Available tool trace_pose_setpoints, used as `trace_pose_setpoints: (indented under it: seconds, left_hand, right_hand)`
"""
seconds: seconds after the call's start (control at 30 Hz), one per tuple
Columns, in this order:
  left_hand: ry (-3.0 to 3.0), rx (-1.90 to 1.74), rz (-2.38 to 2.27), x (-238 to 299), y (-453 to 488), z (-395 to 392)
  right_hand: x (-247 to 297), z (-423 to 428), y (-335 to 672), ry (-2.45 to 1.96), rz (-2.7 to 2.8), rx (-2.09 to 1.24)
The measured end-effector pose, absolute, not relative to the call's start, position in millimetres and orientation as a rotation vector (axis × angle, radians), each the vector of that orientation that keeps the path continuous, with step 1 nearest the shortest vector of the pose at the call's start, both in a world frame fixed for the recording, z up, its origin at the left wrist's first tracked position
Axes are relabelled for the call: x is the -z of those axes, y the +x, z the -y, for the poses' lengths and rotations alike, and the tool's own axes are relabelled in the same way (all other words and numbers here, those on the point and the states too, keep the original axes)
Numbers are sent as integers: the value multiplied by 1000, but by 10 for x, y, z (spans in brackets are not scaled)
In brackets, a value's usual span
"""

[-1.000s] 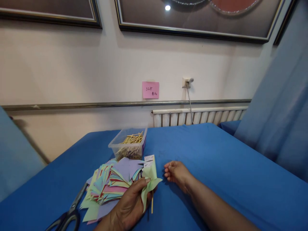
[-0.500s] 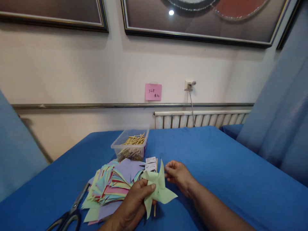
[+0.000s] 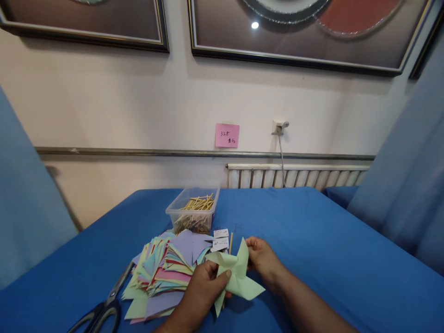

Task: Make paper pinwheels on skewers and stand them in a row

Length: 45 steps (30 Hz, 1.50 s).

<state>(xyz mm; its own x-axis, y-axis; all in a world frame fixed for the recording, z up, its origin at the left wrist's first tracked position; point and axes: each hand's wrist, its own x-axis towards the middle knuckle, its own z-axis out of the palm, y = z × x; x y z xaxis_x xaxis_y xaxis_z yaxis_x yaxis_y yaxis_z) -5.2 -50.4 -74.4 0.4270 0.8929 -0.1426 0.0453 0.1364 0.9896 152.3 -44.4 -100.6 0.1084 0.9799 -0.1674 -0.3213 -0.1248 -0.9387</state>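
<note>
A pale green paper pinwheel (image 3: 239, 277) is pinched between the thumb and fingers of my left hand (image 3: 206, 289), its folded blades spread around the middle. My right hand (image 3: 262, 259) is at the right side of the upright blade, its fingers bent together. The blade partly hides those fingertips, so I cannot make out what is in them. Beyond the pinwheel a thin wooden stick (image 3: 231, 243) points away from me, its middle covered by the paper. Left of my left hand lies a pile of coloured paper pieces (image 3: 166, 268) in purple, green, pink and blue.
A clear plastic tub (image 3: 173, 212) of short wooden sticks (image 3: 199, 203) stands behind the pile. Dark-handled scissors (image 3: 113, 296) lie at the left. Small white printed cards (image 3: 220, 244) rest beside the tub. A blue cloth (image 3: 312, 240) covers the table, with a radiator (image 3: 294, 175) behind.
My right hand has come left and down to the pinwheel's upright blade, from a small gap away. The pinwheel has turned slightly in my left hand. The camera view has shifted a little.
</note>
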Motion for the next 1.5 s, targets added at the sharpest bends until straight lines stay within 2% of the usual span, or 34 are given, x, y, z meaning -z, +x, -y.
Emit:
trace_pose_setpoints:
  seconds: [0.43, 0.77, 1.5]
  left_hand:
    - [1485, -843, -1051, 886, -81, 513]
    - [1723, -774, -1125, 773, -75, 592]
    - [1843, -799, -1147, 746, -89, 636]
  right_hand:
    - [842, 477, 1691, -906, 791, -1288]
    - [909, 430, 1841, -1009, 1023, -1130]
    - [695, 635, 1757, -958, 1102, -1144]
